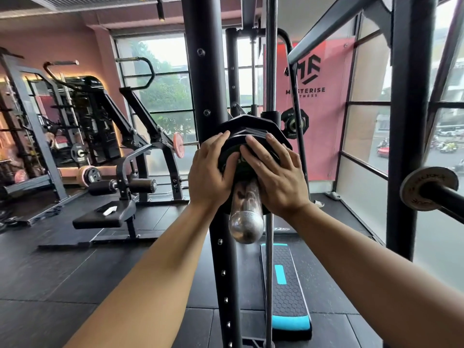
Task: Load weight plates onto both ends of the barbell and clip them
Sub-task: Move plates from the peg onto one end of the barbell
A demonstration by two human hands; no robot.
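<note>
two flat palms pressed on the black weight plate (251, 133), left hand (211, 172) on its left edge, right hand (277, 178) on its right, fingers spread, nothing clasped, plate threaded on the chrome barbell sleeve (247, 218)

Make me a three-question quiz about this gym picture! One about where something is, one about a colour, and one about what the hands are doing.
1. Where is the step board?
A. On a bench
B. On the floor beside the rack post
C. Hanging from the ceiling

2. What colour is the banner?
A. Red
B. Green
C. Yellow

3. What are the left hand and right hand doing?
A. Hanging loose
B. Holding a bottle
C. Pressing on the black weight plate on the barbell

Answers:
1. B, the board lies on the dark floor next to the post.
2. A, the banner with the logo is red.
3. C, both palms lie against the plate, with the bar's shiny end sticking out between them.
</note>
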